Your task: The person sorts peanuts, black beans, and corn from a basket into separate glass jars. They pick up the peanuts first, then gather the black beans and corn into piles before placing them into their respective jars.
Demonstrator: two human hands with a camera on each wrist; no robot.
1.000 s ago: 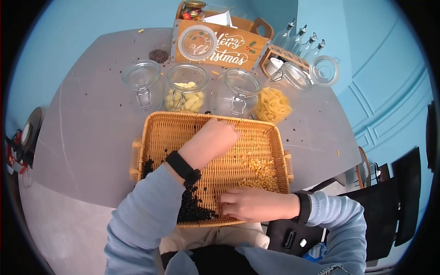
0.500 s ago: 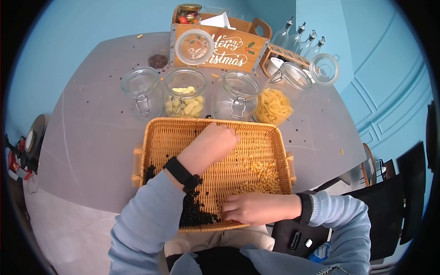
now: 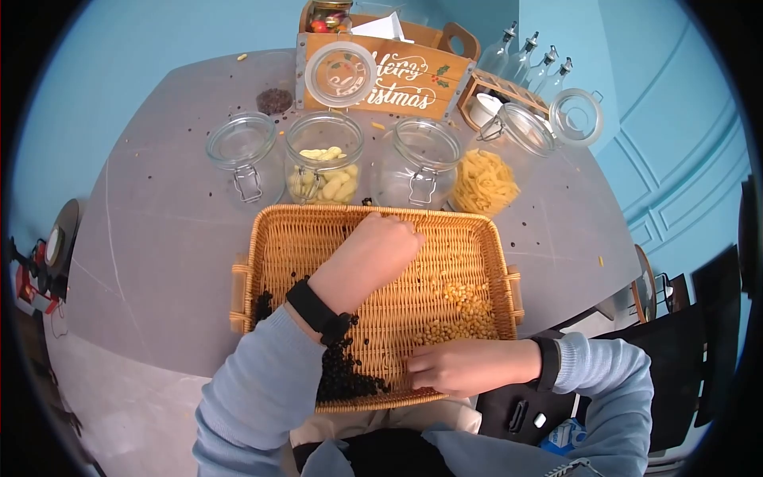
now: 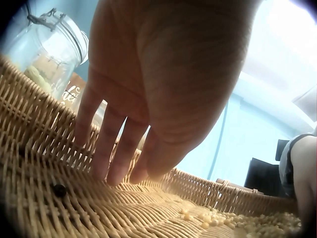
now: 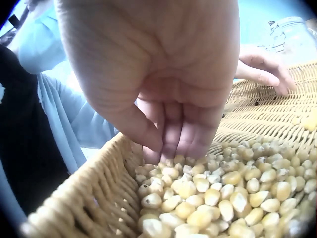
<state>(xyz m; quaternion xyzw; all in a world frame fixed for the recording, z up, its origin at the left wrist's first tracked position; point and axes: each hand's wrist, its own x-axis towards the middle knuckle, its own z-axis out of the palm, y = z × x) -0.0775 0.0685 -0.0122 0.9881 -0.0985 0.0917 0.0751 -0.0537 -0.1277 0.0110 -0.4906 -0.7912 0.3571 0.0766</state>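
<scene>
1 bare right hand (image 3: 473, 367), any pinch hidden, has edged toward 3 o'clock, seemingly leaving pale-yellow corn kernels (image 3: 457, 324) at 4 o'clock apart from small black beans (image 3: 346, 379) at 7 in the tan wicker basket (image 3: 441, 254), the left hand (image 3: 372, 253) hanging slightly spread at 12.

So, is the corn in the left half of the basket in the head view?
No, the corn lies in the right part of the basket, with the black beans at left.
</scene>
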